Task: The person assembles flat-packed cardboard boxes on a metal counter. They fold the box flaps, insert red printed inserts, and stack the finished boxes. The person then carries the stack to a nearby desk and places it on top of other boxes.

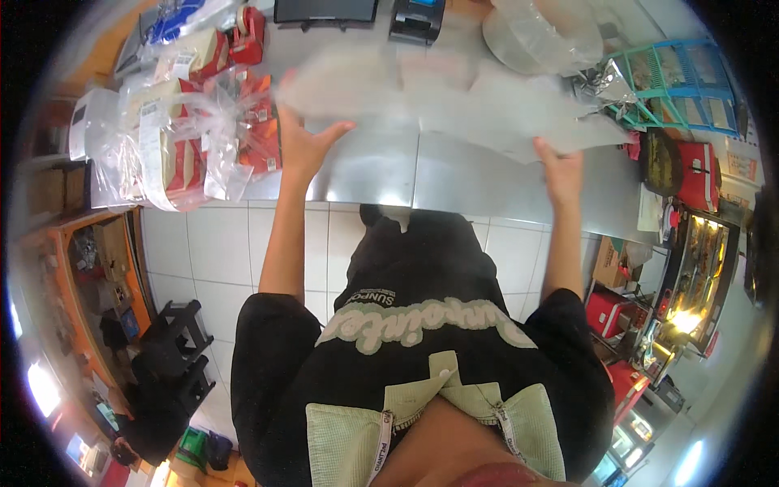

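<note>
A whitish, translucent plastic bag point(454, 93), smeared by motion, stretches across the metal table in front of me. At its near right edge, my right hand point(561, 169) pinches the plastic between thumb and fingers. My left hand point(304, 146) is at the bag's left end, its thumb stretched out to the side and away from the fingers. The fingertips of that hand are blurred against the bag and a red packet, and its grip does not appear closed. Red-and-cream packages in clear plastic point(174, 138) lie just left of my left hand.
The steel table point(365, 166) has its front edge close to my body. A red tape dispenser point(247, 36), a black device point(416, 20) and a dark screen point(324, 10) stand at the back. To the right are a clear plastic roll point(544, 36) and teal baskets point(677, 85).
</note>
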